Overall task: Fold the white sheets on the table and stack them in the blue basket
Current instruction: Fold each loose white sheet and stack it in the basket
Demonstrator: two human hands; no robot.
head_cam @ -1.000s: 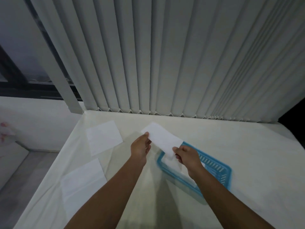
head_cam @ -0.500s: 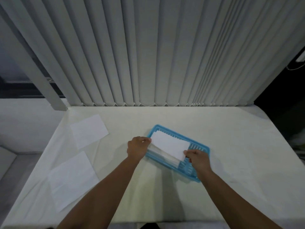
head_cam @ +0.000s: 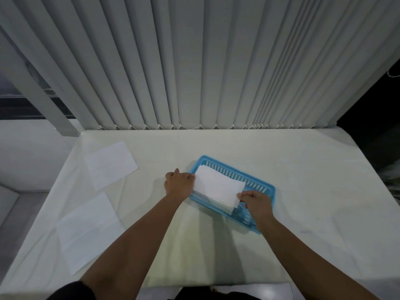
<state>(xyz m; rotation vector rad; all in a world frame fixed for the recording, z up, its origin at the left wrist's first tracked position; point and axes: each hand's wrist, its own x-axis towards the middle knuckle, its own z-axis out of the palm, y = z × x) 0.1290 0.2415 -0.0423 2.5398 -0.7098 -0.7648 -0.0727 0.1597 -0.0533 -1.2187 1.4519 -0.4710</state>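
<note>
Folded sheet (head_cam: pixel 218 189) is sitting lower than a moment ago, now settling onto the white stack (head_cam: pixel 213 202) inside the blue basket (head_cam: pixel 269 192) in the middle of the desk (head_cam: pixel 313 180). Both forearms are reaching forward. The right hand (head_cam: pixel 256 202) is pinching the sheet's near right corner between thumb and curled fingers, while the left hand (head_cam: pixel 179 184) is gripping its left end at the basket's rim, fingertips tucked out of sight. At left, a near sheet (head_cam: pixel 88 230) and a far sheet (head_cam: pixel 110 164) are lying flat, unfolded.

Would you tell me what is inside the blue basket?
A folded white sheet, held by the left hand and right hand, covers a stack of folded sheets; only its edge shows; their count is hidden.
</note>
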